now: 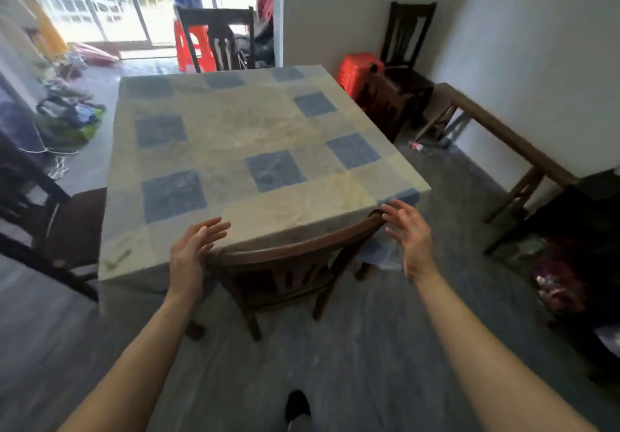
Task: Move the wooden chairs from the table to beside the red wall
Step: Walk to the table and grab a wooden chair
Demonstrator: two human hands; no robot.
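Note:
A dark wooden chair (288,257) is pushed under the near edge of the square table (235,136), which has a blue and cream checked cloth. My left hand (191,253) hovers open at the left end of the chair's top rail. My right hand (409,230) is open at the rail's right end, fingertips close to the wood. Neither hand grips the rail. A second wooden chair (218,35) stands at the table's far side, and a third (40,217) at its left side. No red wall is in view.
Another dark chair (407,49) and a red plastic stool (357,72) stand by the white wall at the back right. A long wooden bench (503,136) runs along the right wall. Clutter lies on the floor at left and right. My foot (297,404) shows below.

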